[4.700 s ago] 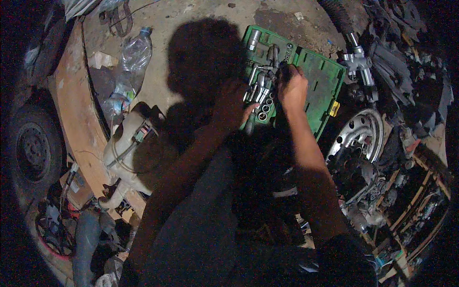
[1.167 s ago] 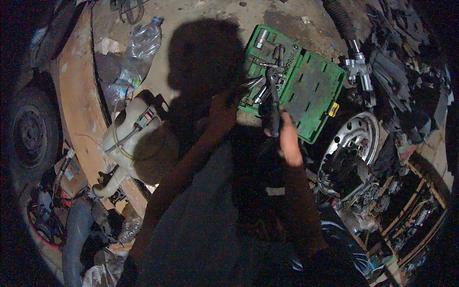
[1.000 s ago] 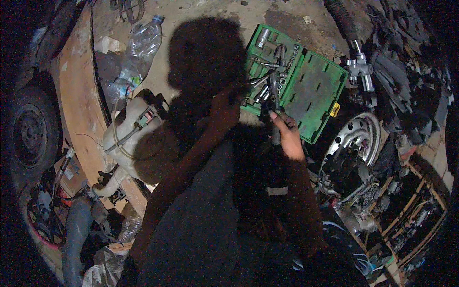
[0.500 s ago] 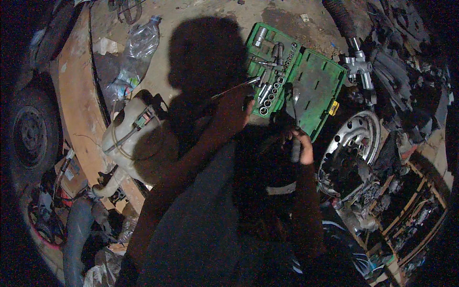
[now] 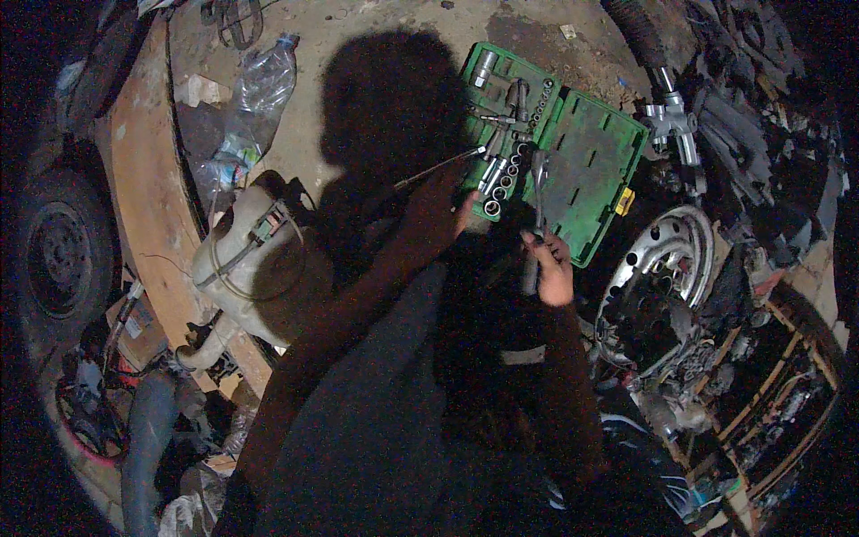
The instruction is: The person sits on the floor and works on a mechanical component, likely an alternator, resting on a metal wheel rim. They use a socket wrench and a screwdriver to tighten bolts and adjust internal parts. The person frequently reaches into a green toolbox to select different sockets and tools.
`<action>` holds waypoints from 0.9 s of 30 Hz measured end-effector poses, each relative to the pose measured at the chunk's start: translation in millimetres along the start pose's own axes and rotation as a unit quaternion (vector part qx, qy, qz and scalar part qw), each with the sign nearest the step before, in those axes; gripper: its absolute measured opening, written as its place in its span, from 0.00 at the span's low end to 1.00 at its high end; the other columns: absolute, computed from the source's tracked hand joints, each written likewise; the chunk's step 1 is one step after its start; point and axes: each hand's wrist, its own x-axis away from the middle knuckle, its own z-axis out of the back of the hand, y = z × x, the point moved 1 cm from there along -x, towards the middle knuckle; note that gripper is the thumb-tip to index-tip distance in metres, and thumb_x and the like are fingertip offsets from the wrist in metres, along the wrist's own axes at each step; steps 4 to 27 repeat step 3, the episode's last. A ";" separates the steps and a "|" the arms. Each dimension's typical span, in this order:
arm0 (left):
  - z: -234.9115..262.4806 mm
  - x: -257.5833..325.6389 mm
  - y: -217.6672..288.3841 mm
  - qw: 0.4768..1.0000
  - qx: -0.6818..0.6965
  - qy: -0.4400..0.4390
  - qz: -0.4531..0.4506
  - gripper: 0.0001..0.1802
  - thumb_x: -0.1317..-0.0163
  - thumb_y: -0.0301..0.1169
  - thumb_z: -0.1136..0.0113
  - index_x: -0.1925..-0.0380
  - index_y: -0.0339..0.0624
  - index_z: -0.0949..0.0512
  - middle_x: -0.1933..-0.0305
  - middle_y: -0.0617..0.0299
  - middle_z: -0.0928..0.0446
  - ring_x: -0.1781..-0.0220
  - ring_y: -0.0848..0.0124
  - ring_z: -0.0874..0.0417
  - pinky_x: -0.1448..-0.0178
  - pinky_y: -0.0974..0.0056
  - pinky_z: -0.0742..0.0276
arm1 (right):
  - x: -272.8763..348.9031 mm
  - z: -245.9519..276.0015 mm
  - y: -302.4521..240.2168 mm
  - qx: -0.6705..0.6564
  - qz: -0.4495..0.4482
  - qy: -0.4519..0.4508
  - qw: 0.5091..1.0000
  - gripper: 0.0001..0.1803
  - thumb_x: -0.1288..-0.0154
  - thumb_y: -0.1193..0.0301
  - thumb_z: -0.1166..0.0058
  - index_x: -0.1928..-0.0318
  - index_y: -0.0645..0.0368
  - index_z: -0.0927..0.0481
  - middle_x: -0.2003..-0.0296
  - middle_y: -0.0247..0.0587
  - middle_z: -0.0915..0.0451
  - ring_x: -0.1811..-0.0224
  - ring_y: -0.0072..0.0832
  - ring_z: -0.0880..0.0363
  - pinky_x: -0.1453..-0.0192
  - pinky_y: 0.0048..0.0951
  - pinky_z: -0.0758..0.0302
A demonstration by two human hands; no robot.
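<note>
An open green socket set case [image 5: 591,170] lies ahead of me, its tray holding several chrome sockets [image 5: 499,193] and other metal tool pieces. My right hand [image 5: 553,273], just below the case's lid, is closed around the handle of a ratchet wrench [image 5: 540,192], whose head points up over the seam of the case. In deep shadow at the tray's left side, my left hand [image 5: 437,210] has its fingers closed on a slim metal rod [image 5: 438,168]. The rod's bright tip reaches over the tray's edge. Most of the left fingers are too dark to make out.
To the left are a whitish plastic tank [image 5: 242,259] with a hose, a wooden board [image 5: 143,179], a crumpled plastic bottle [image 5: 268,80] and a tyre [image 5: 58,242]. A steel wheel rim [image 5: 662,277], a metal joint piece [image 5: 671,121] and heaped scrap parts lie at right.
My right hand has shifted slightly left, and the ratchet wrench has come more upright, its head higher beside the sockets. The left hand and its rod have barely moved.
</note>
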 end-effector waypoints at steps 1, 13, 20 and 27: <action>1.2 2.9 -2.1 1.000 -0.004 0.002 0.011 0.31 0.39 0.34 0.36 0.37 0.38 0.31 0.40 0.42 0.25 0.42 0.45 0.22 0.37 0.48 0.27 | -7.1 5.8 3.2 0.016 0.008 -0.026 0.999 0.13 0.35 0.61 0.38 0.59 0.58 0.19 0.70 0.31 0.22 0.69 0.21 0.28 0.62 0.24 0.33; 7.1 1.2 0.8 0.998 0.000 -0.043 0.054 0.30 0.38 0.34 0.37 0.36 0.42 0.31 0.40 0.42 0.25 0.40 0.45 0.23 0.35 0.48 0.28 | -16.5 6.2 -5.0 0.071 0.014 -0.047 0.996 0.15 0.35 0.61 0.38 0.52 0.54 0.16 0.65 0.31 0.18 0.62 0.21 0.25 0.55 0.26 0.29; 7.1 1.2 0.8 0.998 0.000 -0.043 0.054 0.30 0.38 0.34 0.37 0.36 0.42 0.31 0.40 0.42 0.25 0.40 0.45 0.23 0.35 0.48 0.28 | -16.5 6.2 -5.0 0.071 0.014 -0.047 0.996 0.15 0.35 0.61 0.38 0.52 0.54 0.16 0.65 0.31 0.18 0.62 0.21 0.25 0.55 0.26 0.29; 7.1 1.2 0.8 0.998 0.000 -0.043 0.054 0.30 0.38 0.34 0.37 0.36 0.42 0.31 0.40 0.42 0.25 0.40 0.45 0.23 0.35 0.48 0.28 | -16.5 6.2 -5.0 0.071 0.014 -0.047 0.996 0.15 0.35 0.61 0.38 0.52 0.54 0.16 0.65 0.31 0.18 0.62 0.21 0.25 0.55 0.26 0.29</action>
